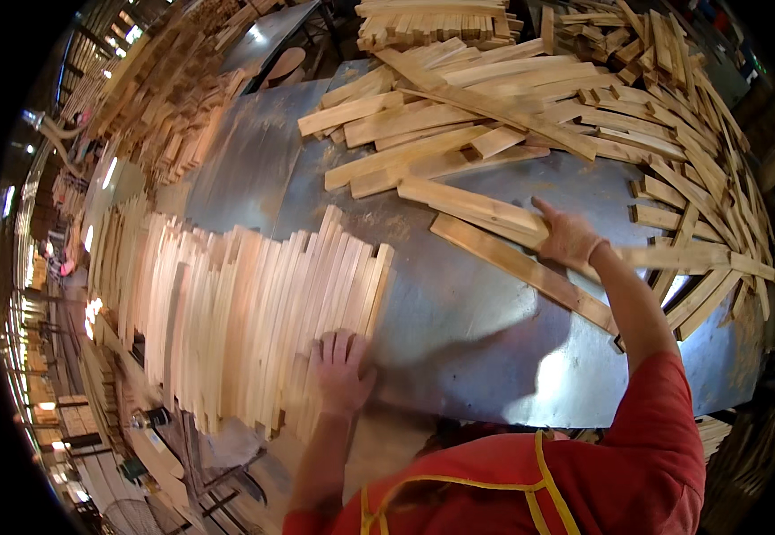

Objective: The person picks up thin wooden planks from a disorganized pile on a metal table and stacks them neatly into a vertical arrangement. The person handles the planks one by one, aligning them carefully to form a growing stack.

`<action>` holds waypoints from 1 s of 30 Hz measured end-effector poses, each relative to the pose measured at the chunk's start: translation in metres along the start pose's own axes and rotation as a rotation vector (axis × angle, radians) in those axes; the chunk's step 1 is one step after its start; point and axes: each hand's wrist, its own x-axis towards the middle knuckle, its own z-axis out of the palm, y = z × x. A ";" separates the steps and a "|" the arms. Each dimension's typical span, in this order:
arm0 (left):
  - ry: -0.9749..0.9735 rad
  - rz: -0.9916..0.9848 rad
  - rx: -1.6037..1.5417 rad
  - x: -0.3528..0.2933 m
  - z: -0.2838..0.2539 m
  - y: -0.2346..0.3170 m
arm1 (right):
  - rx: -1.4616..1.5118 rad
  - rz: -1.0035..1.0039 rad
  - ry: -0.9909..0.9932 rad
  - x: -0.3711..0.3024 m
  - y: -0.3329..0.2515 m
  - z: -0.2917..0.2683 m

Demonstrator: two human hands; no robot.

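My left hand (341, 370) lies with outstretched fingers on the near right end of a row of pale wooden strips (254, 321), laid side by side on the left of the metal table. On the right, my right hand (570, 236) grips the near end of a wooden strip (472, 205), its thumb on the upper side. Another strip seems to lie right under the gripped one; the palm hides where they meet. Close below lies a longer, darker strip (521, 272), slanting across the table, apart from the fingers.
A loose pile of wooden strips (494, 98) covers the table's far side, and more strips (700, 196) lie crossed along the right. The grey metal tabletop (441, 330) shows between row and pile. Stacked lumber (169, 98) stands at the far left.
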 end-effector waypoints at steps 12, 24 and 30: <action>-0.009 -0.013 0.025 -0.003 0.017 -0.006 | 0.848 -0.033 0.029 -0.137 -0.199 0.283; 0.037 0.004 0.137 -0.006 0.025 0.039 | -0.317 -0.248 0.018 -0.178 -0.041 0.117; 0.051 0.004 0.082 0.001 0.031 0.038 | -0.727 -0.358 -0.055 -0.173 0.030 0.112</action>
